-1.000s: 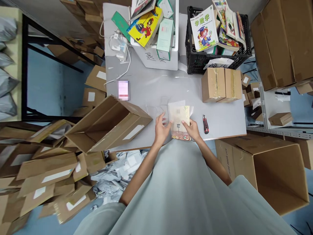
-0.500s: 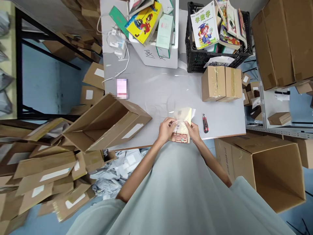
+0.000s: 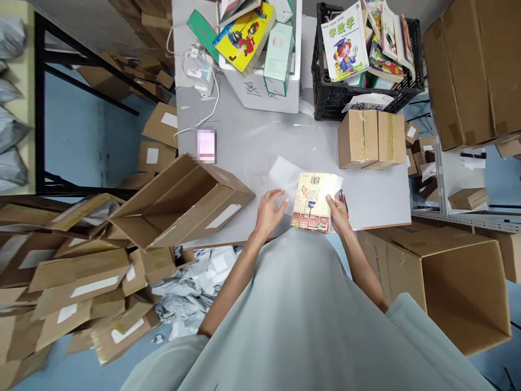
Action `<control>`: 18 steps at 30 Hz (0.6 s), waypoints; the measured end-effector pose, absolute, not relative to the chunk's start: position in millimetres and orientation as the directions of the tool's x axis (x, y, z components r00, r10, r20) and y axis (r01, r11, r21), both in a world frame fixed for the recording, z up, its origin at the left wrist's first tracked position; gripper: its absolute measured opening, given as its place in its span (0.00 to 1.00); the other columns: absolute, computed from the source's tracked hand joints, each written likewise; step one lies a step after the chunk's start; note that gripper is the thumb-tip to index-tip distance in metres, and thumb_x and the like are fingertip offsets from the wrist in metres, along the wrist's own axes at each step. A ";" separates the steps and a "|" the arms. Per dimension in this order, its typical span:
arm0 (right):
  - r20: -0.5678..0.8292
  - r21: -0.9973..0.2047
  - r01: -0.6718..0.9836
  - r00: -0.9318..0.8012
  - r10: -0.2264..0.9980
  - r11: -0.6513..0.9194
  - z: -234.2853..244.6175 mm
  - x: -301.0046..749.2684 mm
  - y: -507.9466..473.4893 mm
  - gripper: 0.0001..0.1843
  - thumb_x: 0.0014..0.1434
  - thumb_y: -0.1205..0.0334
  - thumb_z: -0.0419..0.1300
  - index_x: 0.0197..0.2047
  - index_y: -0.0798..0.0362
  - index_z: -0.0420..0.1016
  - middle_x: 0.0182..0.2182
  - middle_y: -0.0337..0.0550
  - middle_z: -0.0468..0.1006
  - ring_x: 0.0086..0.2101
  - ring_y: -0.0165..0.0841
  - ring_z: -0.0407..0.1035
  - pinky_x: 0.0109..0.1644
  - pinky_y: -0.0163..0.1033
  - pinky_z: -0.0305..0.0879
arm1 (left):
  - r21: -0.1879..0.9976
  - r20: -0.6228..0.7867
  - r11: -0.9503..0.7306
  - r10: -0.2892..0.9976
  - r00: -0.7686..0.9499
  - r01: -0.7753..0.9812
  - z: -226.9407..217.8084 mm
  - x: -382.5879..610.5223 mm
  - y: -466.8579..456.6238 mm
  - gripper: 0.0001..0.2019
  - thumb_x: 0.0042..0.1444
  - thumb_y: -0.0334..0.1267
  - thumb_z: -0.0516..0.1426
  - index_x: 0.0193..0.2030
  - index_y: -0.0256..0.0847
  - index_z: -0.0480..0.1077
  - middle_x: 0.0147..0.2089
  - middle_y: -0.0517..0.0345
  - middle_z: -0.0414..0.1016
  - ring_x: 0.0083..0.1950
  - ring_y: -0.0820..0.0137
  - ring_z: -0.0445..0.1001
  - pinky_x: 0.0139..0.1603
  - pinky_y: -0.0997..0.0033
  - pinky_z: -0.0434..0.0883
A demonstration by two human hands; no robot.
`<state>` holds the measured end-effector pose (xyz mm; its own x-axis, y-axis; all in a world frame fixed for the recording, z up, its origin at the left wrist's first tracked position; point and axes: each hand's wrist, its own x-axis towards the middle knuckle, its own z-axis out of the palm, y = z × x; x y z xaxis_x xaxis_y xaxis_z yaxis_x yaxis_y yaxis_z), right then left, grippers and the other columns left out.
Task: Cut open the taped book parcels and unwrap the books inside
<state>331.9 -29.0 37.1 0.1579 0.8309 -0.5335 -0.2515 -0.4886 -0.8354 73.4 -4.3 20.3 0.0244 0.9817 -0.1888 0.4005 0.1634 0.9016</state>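
My right hand (image 3: 339,214) grips the right edge of a cream book (image 3: 313,196), thumb on top. The book has a barcode near its top edge and a red-brown printed band along its near edge. My left hand (image 3: 269,213) is left of the book, apart from it, thumb and fingers spread with nothing between them. Just beyond that hand a thin whitish sheet (image 3: 283,172), paper or clear film, lies partly under the book. A red and black utility knife (image 3: 343,201) is partly hidden behind my right hand.
On the table (image 3: 260,136), an open carton (image 3: 228,209) stands left and two small taped boxes (image 3: 358,140) stand right. A white bin (image 3: 260,100) and a black crate (image 3: 325,103) hold books at the back. A large open carton (image 3: 391,260) sits on the floor at right.
My left hand has let go of the book and moved a little left. The book has shifted right in my right hand, partly covering the knife. The whitish sheet now shows beside it.
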 end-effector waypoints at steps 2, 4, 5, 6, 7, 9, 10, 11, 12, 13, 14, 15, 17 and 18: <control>-0.553 -0.812 -0.289 0.104 0.827 -0.507 39.6 331.2 -27.5 0.38 0.52 0.26 0.75 0.49 0.52 0.85 0.45 0.51 0.90 0.51 0.50 0.83 0.57 0.52 0.81 | 0.941 -0.250 0.206 0.958 0.139 0.269 29.1 84.0 -1.8 0.23 0.65 0.58 0.66 0.56 0.43 0.82 0.67 0.41 0.80 0.72 0.48 0.75 0.75 0.46 0.72; -0.551 -0.804 -0.310 0.068 0.832 -0.507 41.4 328.1 -26.8 0.40 0.52 0.25 0.75 0.50 0.51 0.86 0.45 0.51 0.90 0.53 0.51 0.83 0.58 0.53 0.81 | 0.926 -0.373 0.376 0.887 0.273 0.044 35.3 91.3 -0.4 0.28 0.62 0.63 0.67 0.57 0.41 0.82 0.64 0.41 0.83 0.68 0.46 0.79 0.73 0.45 0.74; -0.546 -0.804 -0.316 0.055 0.836 -0.504 41.8 326.0 -26.6 0.41 0.52 0.23 0.74 0.51 0.51 0.86 0.46 0.52 0.90 0.54 0.51 0.83 0.59 0.53 0.81 | 0.872 -0.437 0.486 0.829 0.348 -0.062 37.3 93.8 -0.7 0.31 0.60 0.64 0.68 0.58 0.40 0.82 0.62 0.40 0.85 0.65 0.45 0.82 0.70 0.45 0.76; -0.541 -0.803 -0.322 0.043 0.840 -0.501 41.7 323.7 -26.4 0.42 0.51 0.22 0.74 0.51 0.50 0.86 0.46 0.52 0.90 0.55 0.51 0.82 0.59 0.53 0.81 | 0.797 -0.490 0.587 0.766 0.415 -0.143 38.7 95.8 -1.7 0.34 0.58 0.65 0.70 0.58 0.38 0.82 0.59 0.38 0.86 0.63 0.44 0.83 0.68 0.44 0.78; -0.539 -0.801 -0.327 0.031 0.842 -0.501 41.1 321.2 -26.0 0.43 0.52 0.21 0.73 0.52 0.50 0.86 0.46 0.52 0.90 0.56 0.51 0.82 0.60 0.53 0.80 | 0.718 -0.530 0.667 0.709 0.465 -0.200 39.5 97.7 -3.3 0.35 0.55 0.64 0.72 0.58 0.36 0.82 0.58 0.37 0.87 0.61 0.42 0.84 0.67 0.43 0.79; -0.546 -0.791 -0.337 0.013 0.837 -0.511 38.5 316.3 -24.6 0.45 0.55 0.17 0.67 0.53 0.50 0.85 0.47 0.53 0.90 0.58 0.51 0.81 0.60 0.54 0.80 | 0.597 -0.579 0.755 0.639 0.506 -0.270 39.5 101.5 -7.5 0.36 0.53 0.61 0.75 0.58 0.35 0.82 0.56 0.36 0.87 0.59 0.40 0.85 0.65 0.41 0.81; -0.556 -0.783 -0.341 0.008 0.831 -0.520 36.8 314.3 -23.5 0.46 0.56 0.15 0.63 0.52 0.50 0.86 0.47 0.53 0.90 0.58 0.51 0.81 0.60 0.54 0.80 | 0.565 -0.594 0.769 0.631 0.498 -0.299 38.8 103.4 -9.7 0.35 0.53 0.60 0.75 0.59 0.34 0.81 0.56 0.36 0.87 0.59 0.40 0.86 0.65 0.41 0.81; -0.563 -0.777 -0.345 0.010 0.826 -0.526 35.0 312.6 -22.2 0.47 0.58 0.13 0.59 0.52 0.50 0.86 0.47 0.53 0.90 0.59 0.51 0.80 0.60 0.54 0.80 | 0.548 -0.606 0.771 0.633 0.481 -0.325 37.9 105.1 -11.7 0.34 0.55 0.58 0.74 0.60 0.35 0.81 0.57 0.36 0.87 0.60 0.41 0.86 0.66 0.40 0.81; -0.567 -0.777 -0.348 0.020 0.824 -0.526 33.1 311.4 -20.7 0.48 0.59 0.12 0.56 0.51 0.50 0.86 0.47 0.54 0.90 0.59 0.51 0.80 0.60 0.54 0.80 | 0.537 -0.616 0.769 0.638 0.463 -0.346 36.7 106.2 -13.5 0.33 0.56 0.57 0.74 0.61 0.35 0.80 0.58 0.37 0.87 0.61 0.41 0.85 0.67 0.40 0.80; -0.565 -0.781 -0.346 0.033 0.825 -0.520 31.5 310.8 -19.3 0.48 0.60 0.13 0.56 0.50 0.50 0.86 0.47 0.53 0.90 0.59 0.51 0.80 0.60 0.54 0.80 | 0.527 -0.625 0.768 0.641 0.447 -0.364 35.5 106.5 -15.0 0.33 0.57 0.56 0.73 0.62 0.35 0.80 0.59 0.37 0.87 0.62 0.42 0.85 0.68 0.40 0.80; -0.555 -0.791 -0.338 0.044 0.831 -0.510 30.2 310.7 -18.0 0.46 0.60 0.14 0.58 0.51 0.50 0.86 0.48 0.53 0.89 0.60 0.51 0.79 0.60 0.53 0.79 | 0.519 -0.632 0.767 0.642 0.434 -0.378 34.2 105.9 -16.0 0.33 0.58 0.56 0.72 0.62 0.36 0.79 0.60 0.37 0.86 0.63 0.42 0.84 0.69 0.39 0.79; -0.540 -0.803 -0.327 0.047 0.840 -0.498 29.2 310.9 -17.1 0.43 0.60 0.17 0.62 0.51 0.50 0.85 0.50 0.51 0.89 0.60 0.50 0.79 0.61 0.52 0.79 | 0.511 -0.638 0.767 0.641 0.426 -0.388 32.9 104.3 -16.8 0.33 0.59 0.57 0.72 0.63 0.36 0.79 0.61 0.37 0.86 0.64 0.42 0.84 0.70 0.38 0.78; -0.516 -0.817 -0.309 0.016 0.856 -0.487 28.7 312.0 -16.4 0.38 0.58 0.24 0.68 0.55 0.48 0.84 0.54 0.47 0.88 0.60 0.47 0.79 0.63 0.50 0.78 | 0.507 -0.640 0.767 0.640 0.425 -0.393 30.6 98.6 -17.2 0.34 0.59 0.59 0.71 0.64 0.37 0.78 0.63 0.37 0.85 0.67 0.40 0.82 0.71 0.36 0.77; -0.515 -0.812 -0.308 -0.022 0.857 -0.496 29.2 312.4 -16.7 0.37 0.58 0.26 0.70 0.57 0.46 0.84 0.55 0.46 0.88 0.60 0.46 0.79 0.63 0.50 0.78 | 0.518 -0.634 0.764 0.645 0.426 -0.386 29.7 95.1 -17.0 0.34 0.60 0.60 0.70 0.63 0.37 0.78 0.63 0.37 0.85 0.69 0.40 0.80 0.72 0.35 0.76</control>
<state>312.4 -16.7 29.2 -0.0217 0.8567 -0.5154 -0.3083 -0.4962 -0.8117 95.1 -17.0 29.7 0.4262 0.6452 -0.6340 -0.3858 0.7636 0.5177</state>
